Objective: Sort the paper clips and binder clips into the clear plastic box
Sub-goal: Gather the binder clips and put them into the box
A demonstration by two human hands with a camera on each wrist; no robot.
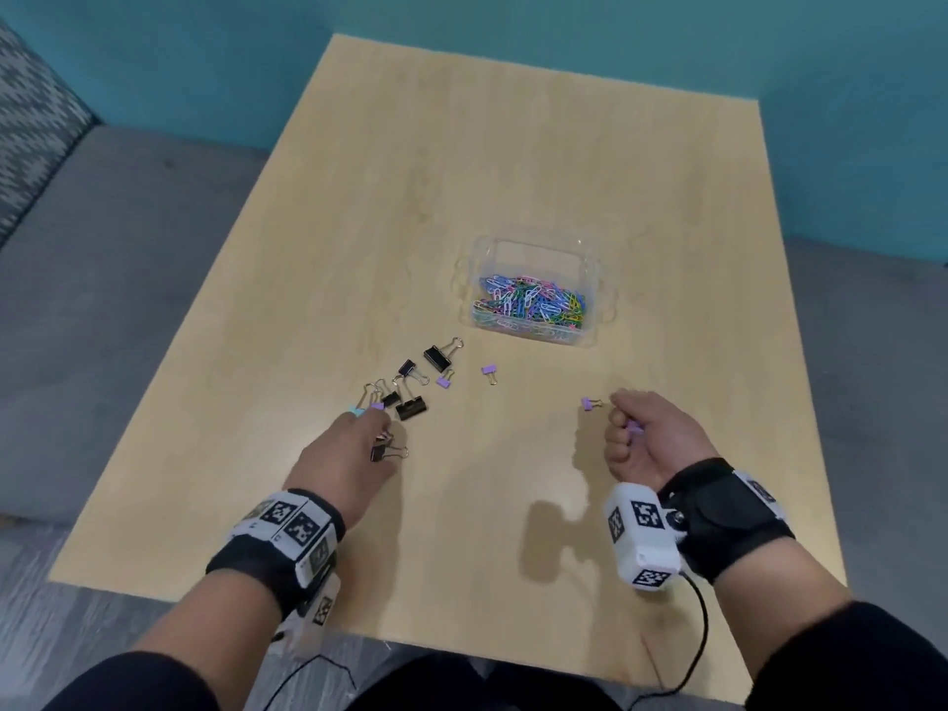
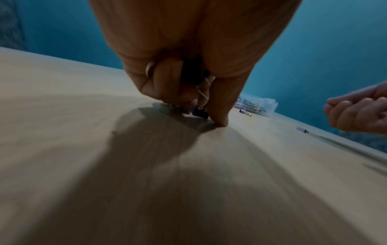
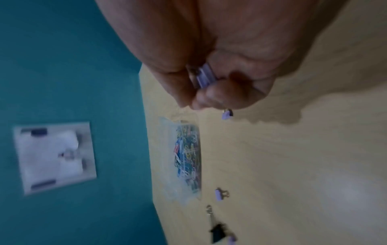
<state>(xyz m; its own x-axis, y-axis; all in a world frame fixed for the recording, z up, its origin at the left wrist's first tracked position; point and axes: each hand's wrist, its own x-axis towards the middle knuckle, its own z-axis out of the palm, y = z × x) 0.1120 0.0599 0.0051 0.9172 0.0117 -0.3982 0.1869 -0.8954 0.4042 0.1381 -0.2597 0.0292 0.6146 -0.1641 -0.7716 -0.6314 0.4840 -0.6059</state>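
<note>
The clear plastic box [image 1: 533,248] stands mid-table with a heap of coloured paper clips [image 1: 533,302] inside; it shows too in the right wrist view [image 3: 178,159]. Several black binder clips [image 1: 437,357] and small purple ones [image 1: 490,371] lie loose in front of it. My left hand [image 1: 354,443] reaches into that cluster and holds a black binder clip [image 1: 380,450] in its curled fingers [image 2: 165,79]. My right hand [image 1: 646,433] is curled round purple binder clips [image 3: 204,77], with another purple clip [image 1: 590,402] on the table just beyond its fingertips.
The light wooden table [image 1: 513,146] stands against a teal wall [image 1: 513,23]. A grey couch [image 1: 102,223] lies to the left. A white wall plate [image 3: 54,157] shows in the right wrist view. Cables hang off the near table edge.
</note>
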